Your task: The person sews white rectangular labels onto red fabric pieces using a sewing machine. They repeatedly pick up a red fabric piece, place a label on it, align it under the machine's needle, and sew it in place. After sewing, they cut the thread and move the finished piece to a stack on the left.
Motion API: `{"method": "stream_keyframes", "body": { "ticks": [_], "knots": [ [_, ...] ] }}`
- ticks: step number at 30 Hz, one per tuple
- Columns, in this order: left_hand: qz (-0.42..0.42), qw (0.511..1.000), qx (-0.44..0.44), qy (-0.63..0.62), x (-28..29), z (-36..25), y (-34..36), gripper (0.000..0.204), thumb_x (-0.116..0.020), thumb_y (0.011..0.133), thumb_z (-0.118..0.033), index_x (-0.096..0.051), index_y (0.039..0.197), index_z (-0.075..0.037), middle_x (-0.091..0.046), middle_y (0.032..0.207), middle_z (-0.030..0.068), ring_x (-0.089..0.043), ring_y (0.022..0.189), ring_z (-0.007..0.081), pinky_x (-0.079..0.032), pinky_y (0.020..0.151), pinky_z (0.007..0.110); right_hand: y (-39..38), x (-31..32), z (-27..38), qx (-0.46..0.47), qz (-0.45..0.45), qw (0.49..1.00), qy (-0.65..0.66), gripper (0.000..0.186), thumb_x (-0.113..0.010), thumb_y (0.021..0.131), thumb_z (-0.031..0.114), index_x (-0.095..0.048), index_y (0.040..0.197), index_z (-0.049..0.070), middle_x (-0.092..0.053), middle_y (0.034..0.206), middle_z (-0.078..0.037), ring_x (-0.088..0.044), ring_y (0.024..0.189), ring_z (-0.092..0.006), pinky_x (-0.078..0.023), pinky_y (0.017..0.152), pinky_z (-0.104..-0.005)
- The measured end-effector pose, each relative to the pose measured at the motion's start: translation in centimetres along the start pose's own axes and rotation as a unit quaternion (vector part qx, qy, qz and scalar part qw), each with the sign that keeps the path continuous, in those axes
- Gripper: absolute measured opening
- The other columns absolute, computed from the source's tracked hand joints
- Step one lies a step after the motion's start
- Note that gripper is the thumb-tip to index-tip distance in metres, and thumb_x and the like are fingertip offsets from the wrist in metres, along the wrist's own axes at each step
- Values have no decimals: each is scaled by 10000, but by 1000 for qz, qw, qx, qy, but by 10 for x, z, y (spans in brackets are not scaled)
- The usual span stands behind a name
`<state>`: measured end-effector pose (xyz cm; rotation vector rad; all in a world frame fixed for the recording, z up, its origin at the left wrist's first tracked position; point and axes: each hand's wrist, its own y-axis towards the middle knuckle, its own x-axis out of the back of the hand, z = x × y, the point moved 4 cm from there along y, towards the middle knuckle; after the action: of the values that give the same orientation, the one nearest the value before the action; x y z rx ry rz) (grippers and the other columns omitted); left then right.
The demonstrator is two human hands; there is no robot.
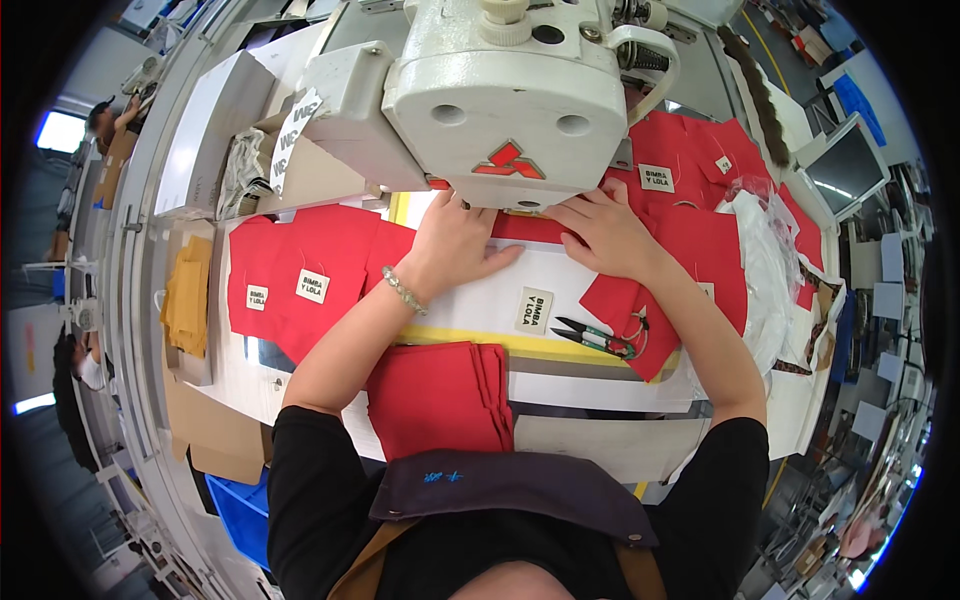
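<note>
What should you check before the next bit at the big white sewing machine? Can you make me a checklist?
1. Hands on both sides of the red strip: ok. The left hand is at its left end, the right hand at its right end; the red strip shows between them.
2. Fingers clear of a needle: cannot tell. The machine head hides what is beneath it.
3. Wrists bare: not ok. A beaded bracelet is on the left wrist; it might catch.
4. Snips away from both hands: ok. The snips lie nearer the person.
5. Spare red pieces stacked: ok. The red stack lies in front of the person.
</note>
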<state>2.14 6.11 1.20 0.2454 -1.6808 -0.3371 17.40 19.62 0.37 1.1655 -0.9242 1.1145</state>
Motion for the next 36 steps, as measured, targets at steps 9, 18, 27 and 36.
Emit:
{"method": "stream_keyframes", "body": {
  "ticks": [9, 18, 27, 36],
  "knots": [
    [10, 1000, 3, -3, 1, 3, -1, 647, -664, 798, -494, -631, 1125, 64, -605, 1155, 176, -530, 1102, 327, -419, 952, 428, -8, 2, 5, 40, -82, 993, -70, 409, -645, 810, 170, -624, 1217, 129, -612, 1274, -3, -547, 1125, -168, -356, 891, -429],
    [64, 998, 5, -1, 6, 12, -13, 667, -631, 806, -511, -641, 1102, 87, -601, 1122, 161, -541, 1051, 272, -427, 909, 368, -14, 11, 22, 93, -70, 989, -90, 375, -677, 778, 157, -652, 1152, 142, -605, 1299, 7, -560, 1048, -147, -364, 854, -391],
    [37, 999, 5, -8, 26, 23, -29, 639, -663, 822, -468, -595, 1185, 54, -580, 1141, 141, -542, 1051, 267, -424, 932, 378, -10, 5, 29, 90, -32, 995, -37, 352, -664, 811, 202, -643, 1156, 134, -580, 1352, -2, -565, 1062, -168, -392, 878, -398],
    [-25, 999, -44, -4, 26, 24, -27, 250, -659, 820, -206, -667, 1016, -52, -648, 1066, 46, -592, 1065, 196, -435, 970, 338, -9, 6, 28, 81, -21, 996, -28, 325, -662, 804, 199, -645, 1121, 131, -582, 1350, -1, -563, 1072, -178, -395, 895, -389]
  ]
}}
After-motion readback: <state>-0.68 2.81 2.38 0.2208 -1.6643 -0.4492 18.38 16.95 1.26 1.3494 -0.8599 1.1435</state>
